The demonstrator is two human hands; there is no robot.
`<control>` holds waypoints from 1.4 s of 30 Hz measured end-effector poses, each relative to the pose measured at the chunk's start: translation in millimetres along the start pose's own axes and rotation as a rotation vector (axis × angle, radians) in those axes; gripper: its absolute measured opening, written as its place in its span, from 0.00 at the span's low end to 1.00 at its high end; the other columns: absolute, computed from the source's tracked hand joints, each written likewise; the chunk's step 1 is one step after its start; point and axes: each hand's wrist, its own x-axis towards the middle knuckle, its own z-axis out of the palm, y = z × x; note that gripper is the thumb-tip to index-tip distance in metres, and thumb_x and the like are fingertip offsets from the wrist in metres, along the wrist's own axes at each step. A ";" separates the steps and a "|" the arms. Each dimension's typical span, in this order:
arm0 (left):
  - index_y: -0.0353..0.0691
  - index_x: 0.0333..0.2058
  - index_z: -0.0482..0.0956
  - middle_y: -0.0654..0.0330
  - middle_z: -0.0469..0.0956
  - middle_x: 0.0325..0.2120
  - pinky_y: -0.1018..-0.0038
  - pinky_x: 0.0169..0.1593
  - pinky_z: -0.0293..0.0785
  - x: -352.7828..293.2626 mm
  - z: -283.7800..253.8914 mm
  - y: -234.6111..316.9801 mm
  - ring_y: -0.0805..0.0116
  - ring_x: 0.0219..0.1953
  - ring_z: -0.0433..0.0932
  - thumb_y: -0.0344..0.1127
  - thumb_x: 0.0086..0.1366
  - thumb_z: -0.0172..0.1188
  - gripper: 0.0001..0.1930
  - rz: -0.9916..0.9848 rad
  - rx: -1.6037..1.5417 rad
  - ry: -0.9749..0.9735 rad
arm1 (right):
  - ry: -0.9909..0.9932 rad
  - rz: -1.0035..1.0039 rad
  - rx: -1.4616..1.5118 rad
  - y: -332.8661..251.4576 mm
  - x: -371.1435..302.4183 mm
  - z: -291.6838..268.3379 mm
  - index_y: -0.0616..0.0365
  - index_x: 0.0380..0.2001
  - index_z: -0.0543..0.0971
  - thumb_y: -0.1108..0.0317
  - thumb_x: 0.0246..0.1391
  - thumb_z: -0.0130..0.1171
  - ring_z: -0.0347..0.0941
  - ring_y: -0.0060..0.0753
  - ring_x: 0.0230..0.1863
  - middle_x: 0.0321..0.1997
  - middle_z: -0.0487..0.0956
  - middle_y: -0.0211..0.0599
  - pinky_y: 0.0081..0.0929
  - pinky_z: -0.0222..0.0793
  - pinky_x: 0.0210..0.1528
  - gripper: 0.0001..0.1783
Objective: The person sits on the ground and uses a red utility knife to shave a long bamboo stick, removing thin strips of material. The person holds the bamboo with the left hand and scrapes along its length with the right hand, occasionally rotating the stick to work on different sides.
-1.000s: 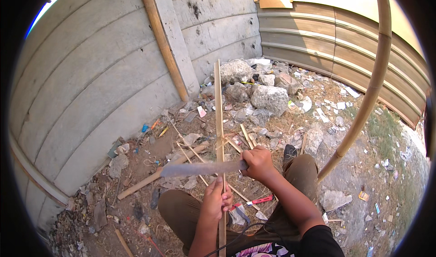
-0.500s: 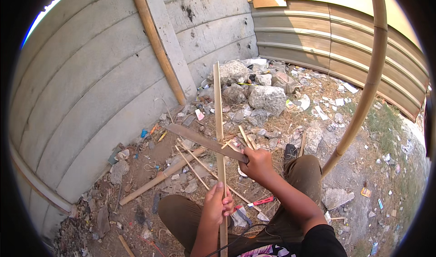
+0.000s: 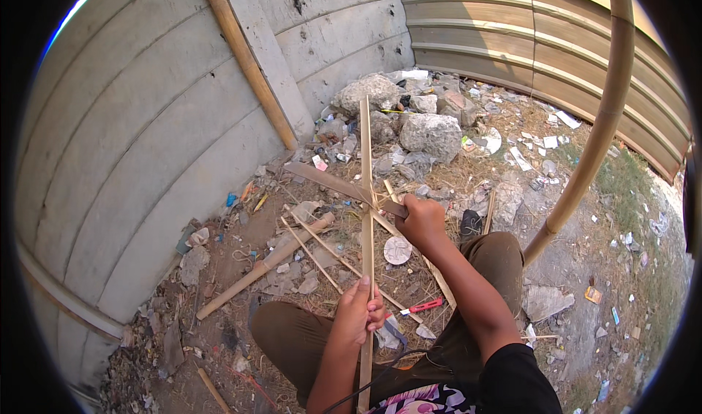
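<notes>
My left hand (image 3: 358, 313) is closed round the lower part of a long, pale bamboo strip (image 3: 366, 143), which stands nearly upright in front of me. In my right hand (image 3: 424, 224) is the handle end of a machete (image 3: 322, 178). Its dark, flat blade slants up to the left and crosses the strip well above my left hand. Thin curled shavings (image 3: 375, 200) hang where blade and strip meet. The handle itself is hidden by my right fingers. The strip's lower end runs down between my legs past the picture's edge.
A thick bamboo piece (image 3: 270, 268) and thin strips (image 3: 312, 255) lie on the littered ground. A red-handled tool (image 3: 426, 306) rests between my knees. Rocks (image 3: 431, 137) stand ahead, a concrete wall (image 3: 153, 121) left, and a bamboo pole (image 3: 585, 169) rises right.
The machete has moved farther up the strip, away from my left hand, and shavings now curl at its blade. A pale round disc on the ground has come more into sight.
</notes>
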 end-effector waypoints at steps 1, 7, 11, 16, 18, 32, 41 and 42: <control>0.43 0.32 0.67 0.70 0.58 0.15 0.81 0.12 0.51 7.4 0.9 1.1 0.82 0.11 0.53 0.50 0.77 0.45 0.18 0.008 -0.020 -0.037 | -0.029 -0.025 0.050 -8.5 -6.6 -1.1 0.53 0.19 0.73 0.69 0.35 0.68 0.75 0.45 0.17 0.13 0.74 0.38 0.41 0.70 0.22 0.10; 0.42 0.33 0.67 0.70 0.59 0.16 0.82 0.13 0.53 -0.5 3.1 4.4 0.82 0.12 0.53 0.50 0.77 0.45 0.18 -0.028 0.005 -0.016 | -0.084 0.235 0.033 1.6 -0.1 4.9 0.59 0.22 0.78 0.66 0.45 0.64 0.77 0.55 0.22 0.17 0.77 0.48 0.43 0.73 0.27 0.08; 0.42 0.33 0.66 0.69 0.59 0.16 0.82 0.14 0.53 2.1 13.4 -9.7 0.82 0.12 0.53 0.50 0.78 0.44 0.18 -0.104 0.042 -0.075 | -0.078 0.433 -0.011 22.3 7.9 -19.2 0.59 0.29 0.81 0.64 0.46 0.64 0.79 0.57 0.26 0.21 0.79 0.49 0.47 0.73 0.29 0.10; 0.43 0.32 0.66 0.70 0.57 0.15 0.82 0.13 0.52 -5.3 13.3 5.5 0.82 0.12 0.52 0.49 0.78 0.43 0.18 -0.060 0.021 -0.074 | 0.036 -0.125 0.012 7.0 -6.4 -30.9 0.52 0.20 0.72 0.67 0.40 0.68 0.73 0.45 0.17 0.13 0.73 0.37 0.38 0.69 0.27 0.12; 0.42 0.32 0.66 0.70 0.57 0.15 0.81 0.12 0.51 -11.5 17.0 10.3 0.81 0.11 0.52 0.49 0.78 0.42 0.18 -0.040 0.022 -0.099 | 0.180 -0.225 0.061 25.5 15.9 -25.1 0.51 0.20 0.71 0.69 0.40 0.67 0.72 0.43 0.16 0.12 0.72 0.36 0.35 0.67 0.27 0.12; 0.32 0.62 0.63 0.64 0.65 0.25 0.78 0.28 0.66 -14.4 16.6 22.4 0.78 0.23 0.62 0.49 0.80 0.35 0.26 -0.138 -0.044 -0.366 | -0.146 1.061 0.521 133.4 -0.8 -58.6 0.62 0.17 0.73 0.64 0.48 0.61 0.65 0.29 0.10 0.11 0.68 0.35 0.33 0.60 0.14 0.15; 0.37 0.67 0.60 0.69 0.65 0.28 0.82 0.29 0.63 2.4 2.0 22.1 0.80 0.28 0.63 0.39 0.77 0.48 0.25 0.088 -0.079 -0.201 | -0.152 0.293 -0.085 71.8 -53.8 -68.4 0.59 0.27 0.84 0.61 0.48 0.66 0.72 0.47 0.52 0.45 0.80 0.40 0.47 0.64 0.53 0.11; 0.37 0.67 0.61 0.69 0.65 0.28 0.82 0.29 0.63 5.9 -1.1 18.8 0.80 0.28 0.63 0.39 0.76 0.49 0.25 0.137 -0.017 -0.152 | -0.124 0.270 -0.041 75.0 -56.7 -64.0 0.60 0.26 0.84 0.62 0.49 0.66 0.74 0.45 0.48 0.42 0.81 0.40 0.44 0.67 0.50 0.11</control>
